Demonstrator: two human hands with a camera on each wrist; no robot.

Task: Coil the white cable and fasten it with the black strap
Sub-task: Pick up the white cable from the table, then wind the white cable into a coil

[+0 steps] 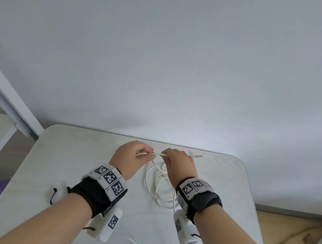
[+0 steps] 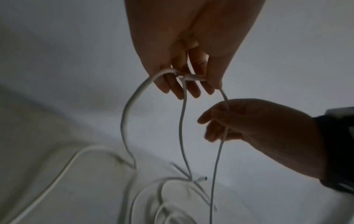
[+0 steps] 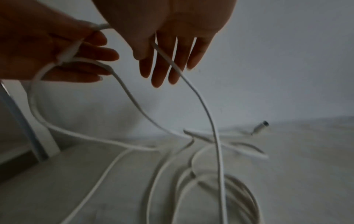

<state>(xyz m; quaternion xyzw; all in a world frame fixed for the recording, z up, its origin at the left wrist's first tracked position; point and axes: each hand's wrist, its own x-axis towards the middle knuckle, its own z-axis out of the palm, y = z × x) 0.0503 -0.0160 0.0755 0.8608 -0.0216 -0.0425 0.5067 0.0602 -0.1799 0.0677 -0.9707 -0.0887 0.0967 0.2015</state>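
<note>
Head view shows our left hand (image 1: 132, 155) pinching the white cable (image 1: 155, 183) near one end, while our right hand (image 1: 179, 162) holds the next stretch between thumb and finger with its other fingers loosely straight, the short span between the hands running left to right. From there the cable drops towards us into loose loops on the surface (image 1: 68, 149), its free plug (image 1: 197, 156) lying just beyond the right hand. We judge the right hand, nearer the slack, should feed the next loop; the black strap we cannot make out.
</note>
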